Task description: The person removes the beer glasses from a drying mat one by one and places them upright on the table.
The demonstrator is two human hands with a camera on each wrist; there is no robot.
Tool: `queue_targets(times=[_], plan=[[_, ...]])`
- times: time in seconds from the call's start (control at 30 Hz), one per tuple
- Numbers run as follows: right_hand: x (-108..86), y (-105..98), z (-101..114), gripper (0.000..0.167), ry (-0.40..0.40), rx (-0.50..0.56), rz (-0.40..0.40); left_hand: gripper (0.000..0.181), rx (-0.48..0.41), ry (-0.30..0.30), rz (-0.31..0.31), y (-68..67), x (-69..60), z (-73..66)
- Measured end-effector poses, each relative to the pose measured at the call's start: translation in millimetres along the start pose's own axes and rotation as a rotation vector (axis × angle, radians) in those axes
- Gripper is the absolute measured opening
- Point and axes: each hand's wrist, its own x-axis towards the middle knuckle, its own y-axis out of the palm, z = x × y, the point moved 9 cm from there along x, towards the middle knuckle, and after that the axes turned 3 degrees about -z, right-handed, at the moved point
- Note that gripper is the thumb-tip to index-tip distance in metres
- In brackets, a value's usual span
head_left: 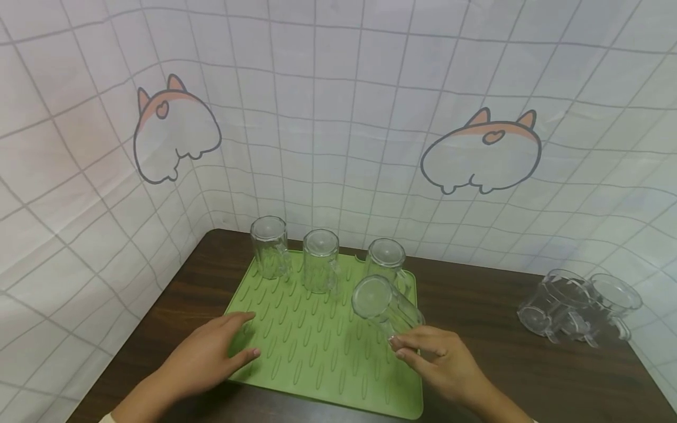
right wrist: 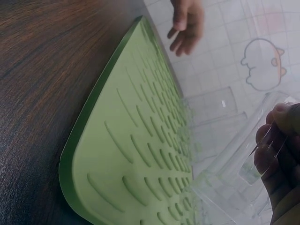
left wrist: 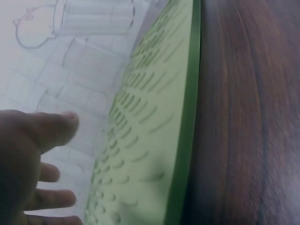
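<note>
The background is filled by a white sheet (head_left: 317, 158) printed with a grey grid, on which two rounded animal rears are drawn, one print (head_left: 177, 141) at the left and one print (head_left: 481, 155) at the right. Below it, a dark wood-grained bench (head_left: 471, 335) is seen, its far edge met by the sheet. On the bench a green mat (head_left: 312, 335) is laid, its surface covered with rows of slim raised ridges, and its thick rim is shown clearly in both wrist views. At the mat's left side the left hand (head_left: 203, 352) is held open, thumb and fingers spread apart. Over the mat's right side a clear mug (head_left: 404, 311) is held by the right hand (head_left: 449, 361), pinched between thumb and fingers, and is kept tilted with one round end turned up and to the left. Along the mat's far edge three more clear mugs are stood in a row: a left mug (head_left: 268, 252), a middle mug (head_left: 319, 264) and a right mug (head_left: 386, 255), the last partly overlapped by the held one; whether those two touch cannot be told. Near the bench's right end, at least two further mugs (head_left: 616, 294) are grouped closely together, their outlines overlapping
</note>
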Motion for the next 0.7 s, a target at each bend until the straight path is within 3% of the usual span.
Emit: queue_targets(times=[0.2,0.43,0.7], plan=[[-0.4,0,3,0.034,-0.058,-0.001,-0.007,0.068,-0.021,0.07,-0.092,-6.6,8.9,-19.5],[2.2,3,1,0.028,0.054,-0.004,0.03,0.069,-0.035,0.122,-0.124,-9.0,17.6,-37.4],[2.3,4,2,0.027,0.074,0.015,0.051,0.067,-0.053,0.176,-0.129,-10.1,25.8,-55.8]])
